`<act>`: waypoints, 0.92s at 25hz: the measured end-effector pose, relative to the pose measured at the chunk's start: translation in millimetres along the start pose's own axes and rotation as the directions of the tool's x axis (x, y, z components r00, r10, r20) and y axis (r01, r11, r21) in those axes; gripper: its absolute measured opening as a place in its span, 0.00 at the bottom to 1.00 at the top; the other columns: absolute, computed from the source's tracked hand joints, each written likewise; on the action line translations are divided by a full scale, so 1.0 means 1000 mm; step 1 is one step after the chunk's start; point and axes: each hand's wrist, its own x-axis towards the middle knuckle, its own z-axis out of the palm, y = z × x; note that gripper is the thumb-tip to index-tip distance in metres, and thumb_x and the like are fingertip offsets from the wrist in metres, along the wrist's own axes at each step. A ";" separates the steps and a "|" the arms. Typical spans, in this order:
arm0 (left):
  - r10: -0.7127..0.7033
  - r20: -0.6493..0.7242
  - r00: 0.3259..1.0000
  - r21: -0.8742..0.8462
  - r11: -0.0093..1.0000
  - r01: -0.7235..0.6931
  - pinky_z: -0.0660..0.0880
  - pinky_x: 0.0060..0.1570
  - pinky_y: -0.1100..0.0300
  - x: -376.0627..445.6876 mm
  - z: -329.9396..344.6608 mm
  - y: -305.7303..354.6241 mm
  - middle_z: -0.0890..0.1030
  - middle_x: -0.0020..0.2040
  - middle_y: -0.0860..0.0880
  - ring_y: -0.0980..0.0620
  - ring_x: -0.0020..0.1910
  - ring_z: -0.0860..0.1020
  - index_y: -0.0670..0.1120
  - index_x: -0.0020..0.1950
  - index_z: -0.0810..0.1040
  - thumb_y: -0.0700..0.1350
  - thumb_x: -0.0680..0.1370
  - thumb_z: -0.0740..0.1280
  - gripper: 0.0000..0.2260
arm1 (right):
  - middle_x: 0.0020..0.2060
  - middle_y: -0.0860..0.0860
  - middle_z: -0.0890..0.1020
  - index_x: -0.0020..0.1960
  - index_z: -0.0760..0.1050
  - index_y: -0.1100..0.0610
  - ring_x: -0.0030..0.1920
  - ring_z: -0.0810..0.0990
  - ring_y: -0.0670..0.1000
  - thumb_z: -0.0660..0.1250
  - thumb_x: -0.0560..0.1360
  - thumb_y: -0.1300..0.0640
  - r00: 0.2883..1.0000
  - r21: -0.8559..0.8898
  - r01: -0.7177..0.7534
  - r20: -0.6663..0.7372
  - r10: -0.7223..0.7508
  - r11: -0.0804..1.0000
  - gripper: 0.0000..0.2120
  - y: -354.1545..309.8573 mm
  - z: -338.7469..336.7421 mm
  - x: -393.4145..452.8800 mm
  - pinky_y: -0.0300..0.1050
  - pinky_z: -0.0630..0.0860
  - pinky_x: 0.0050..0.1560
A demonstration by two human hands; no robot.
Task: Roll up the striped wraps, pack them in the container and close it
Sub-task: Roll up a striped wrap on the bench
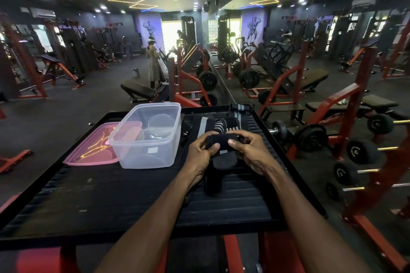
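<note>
Both hands work one black wrap above the right half of the bench (111,195). The left hand (200,150) curls round the left end of the wrap's rolled part (219,139), thumb on top; the right hand (250,150) grips the right end likewise, fingers bent over it. The wrap's loose tail (223,162) hangs below the roll and runs down between the forearms onto the bench; its far end is hard to make out against the dark ribbed surface.

At the left, a pink lid (88,150) lies flat, its right edge hidden behind the clear container (146,137). The container stands open, just left of the left hand; what lies inside is too blurred through the plastic to tell. Behind the hands lies a heap of striped wraps (213,124), partly covered by the fingers, with another wrap (240,108) at the bench's far edge.

The near bench surface is bare. Beyond its right edge stands a dumbbell rack (355,153), close by.
</note>
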 end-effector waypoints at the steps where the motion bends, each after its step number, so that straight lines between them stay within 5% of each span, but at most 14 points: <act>1: -0.044 0.010 0.999 -0.064 0.997 0.045 0.82 0.42 0.53 -0.001 0.001 0.002 0.83 0.53 0.40 0.45 0.45 0.83 0.40 0.62 0.79 0.32 0.76 0.69 0.15 | 0.51 0.59 0.83 0.51 0.83 0.58 0.45 0.84 0.53 0.70 0.74 0.73 0.999 -0.022 0.035 -0.011 -0.036 0.999 0.13 0.001 -0.001 0.001 0.48 0.83 0.39; 3: -0.156 0.021 0.987 -0.183 0.970 0.158 0.76 0.26 0.59 -0.004 0.004 0.007 0.82 0.47 0.41 0.48 0.33 0.80 0.39 0.61 0.78 0.38 0.78 0.70 0.11 | 0.54 0.59 0.84 0.50 0.84 0.57 0.51 0.83 0.57 0.70 0.71 0.77 0.998 -0.045 0.061 -0.007 -0.061 0.997 0.17 0.004 -0.002 0.002 0.52 0.83 0.46; 5: -0.192 -0.023 0.981 -0.158 0.970 0.186 0.71 0.23 0.61 -0.003 0.003 0.007 0.81 0.43 0.40 0.49 0.29 0.78 0.39 0.56 0.79 0.43 0.79 0.69 0.09 | 0.56 0.60 0.84 0.51 0.85 0.58 0.55 0.83 0.58 0.69 0.69 0.79 0.998 -0.043 0.054 0.024 -0.053 0.998 0.20 0.004 -0.003 0.001 0.54 0.82 0.52; 7: -0.122 -0.057 0.991 -0.113 0.987 0.115 0.74 0.27 0.60 -0.001 0.000 0.004 0.83 0.44 0.40 0.49 0.32 0.79 0.41 0.53 0.80 0.40 0.78 0.70 0.05 | 0.54 0.58 0.85 0.56 0.83 0.61 0.53 0.84 0.55 0.68 0.71 0.78 0.998 0.017 0.007 0.061 -0.008 1.000 0.19 -0.001 0.000 0.000 0.46 0.82 0.48; 9: -0.033 -0.083 0.996 -0.075 0.997 0.027 0.80 0.42 0.55 -0.001 -0.003 0.004 0.84 0.49 0.43 0.48 0.44 0.83 0.44 0.52 0.82 0.35 0.76 0.72 0.07 | 0.50 0.54 0.85 0.61 0.80 0.61 0.42 0.84 0.47 0.69 0.75 0.72 0.995 0.118 -0.061 0.082 0.051 0.991 0.17 -0.002 0.001 0.000 0.39 0.79 0.39; 11: 0.036 -0.106 0.994 -0.001 0.999 -0.036 0.79 0.56 0.54 -0.002 -0.003 0.005 0.85 0.51 0.46 0.49 0.52 0.82 0.45 0.52 0.83 0.32 0.74 0.72 0.11 | 0.51 0.57 0.85 0.61 0.80 0.60 0.43 0.84 0.49 0.71 0.76 0.65 0.996 0.080 -0.086 0.041 0.083 0.993 0.14 0.003 0.002 0.003 0.43 0.80 0.39; 14: 0.065 -0.103 0.993 0.022 0.998 -0.063 0.80 0.57 0.54 -0.003 0.000 0.007 0.85 0.50 0.47 0.50 0.52 0.82 0.43 0.53 0.83 0.27 0.71 0.72 0.15 | 0.49 0.59 0.84 0.52 0.83 0.58 0.46 0.82 0.54 0.72 0.74 0.68 0.999 -0.119 0.022 -0.036 -0.026 0.993 0.09 0.010 0.001 0.007 0.44 0.79 0.37; 18: -0.085 -0.021 0.996 -0.254 0.964 0.077 0.81 0.55 0.50 -0.004 0.004 0.008 0.84 0.51 0.42 0.45 0.50 0.82 0.41 0.55 0.81 0.33 0.74 0.72 0.11 | 0.48 0.55 0.85 0.52 0.83 0.55 0.46 0.83 0.51 0.71 0.72 0.74 0.994 -0.109 0.103 -0.020 -0.106 0.989 0.16 0.005 0.000 0.004 0.44 0.81 0.40; 21: -0.063 -0.042 0.997 -0.145 0.988 0.056 0.80 0.54 0.52 -0.003 0.004 0.005 0.85 0.53 0.39 0.43 0.53 0.83 0.41 0.55 0.82 0.37 0.75 0.73 0.09 | 0.55 0.59 0.84 0.54 0.83 0.55 0.52 0.83 0.54 0.71 0.71 0.75 0.995 -0.065 0.100 0.014 -0.099 0.993 0.19 0.007 -0.001 0.006 0.52 0.82 0.53; 23: 0.033 -0.075 0.997 -0.037 0.999 -0.036 0.79 0.57 0.53 -0.003 0.001 0.004 0.85 0.54 0.40 0.46 0.53 0.82 0.42 0.55 0.82 0.34 0.74 0.73 0.11 | 0.56 0.61 0.83 0.57 0.83 0.57 0.52 0.83 0.56 0.72 0.73 0.71 0.999 0.027 0.049 0.004 -0.049 0.998 0.16 0.007 -0.001 0.008 0.53 0.82 0.52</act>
